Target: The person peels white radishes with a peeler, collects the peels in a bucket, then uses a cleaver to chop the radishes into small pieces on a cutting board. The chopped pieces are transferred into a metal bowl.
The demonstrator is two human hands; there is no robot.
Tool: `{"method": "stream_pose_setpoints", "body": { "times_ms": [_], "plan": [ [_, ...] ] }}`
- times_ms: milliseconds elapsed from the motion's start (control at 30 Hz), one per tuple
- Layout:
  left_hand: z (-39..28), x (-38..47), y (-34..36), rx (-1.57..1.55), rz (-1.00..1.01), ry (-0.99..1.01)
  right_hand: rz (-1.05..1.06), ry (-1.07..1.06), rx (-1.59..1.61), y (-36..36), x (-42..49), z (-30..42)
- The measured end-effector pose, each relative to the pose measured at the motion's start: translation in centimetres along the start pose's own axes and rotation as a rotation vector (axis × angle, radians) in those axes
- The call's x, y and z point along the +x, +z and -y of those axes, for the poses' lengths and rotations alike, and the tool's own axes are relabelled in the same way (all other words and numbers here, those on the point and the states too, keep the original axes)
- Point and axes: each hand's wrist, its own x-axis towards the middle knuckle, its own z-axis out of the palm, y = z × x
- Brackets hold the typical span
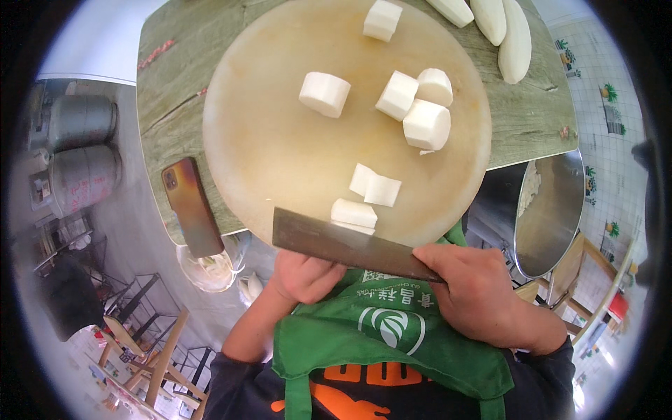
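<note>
My right hand (472,291) grips the handle end of a broad-bladed kitchen knife (346,244), its blade slanting across the near edge of a round cutting board (252,131). Behind the blade, my left hand (307,275) is curled close to the board's rim; its fingertips are partly hidden, so whether it holds anything is unclear. Just past the blade lie cut slices of peeled white vegetable (354,211), the nearest partly covered by it. Two thinner flat pieces (382,190) overlap farther in. Thick chunks rest beyond: one alone (324,94), a cluster of three (426,125), and another at the far side (382,20).
Whole peeled white vegetables (514,44) lie at the wooden table's (525,126) far right. A smartphone (192,207) sits at the left edge. Below the table are a bowl of peelings (210,270) and, right, a large metal pot (551,210). Gas cylinders (84,178) stand left.
</note>
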Motion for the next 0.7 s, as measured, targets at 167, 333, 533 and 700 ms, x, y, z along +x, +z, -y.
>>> {"method": "stream_pose_setpoints", "body": {
  "times_ms": [167,333,533,700],
  "plan": [
    [-0.1,-0.8,0.1,-0.134,0.01,-0.106,0.098,-0.003,-0.035,-0.6,-0.5,0.1],
    [0.1,-0.5,-0.2,-0.092,0.012,-0.025,0.137,0.013,-0.054,-0.9,-0.8,0.2],
    [-0.8,3.0,-0.7,0.194,0.017,-0.236,-0.095,0.087,-0.009,-1.1,-1.0,-0.2],
    [0.4,7.2,-3.6,-0.044,0.276,-0.145,-0.189,0.325,0.067,-1.5,-1.5,-0.5]
  ]
}}
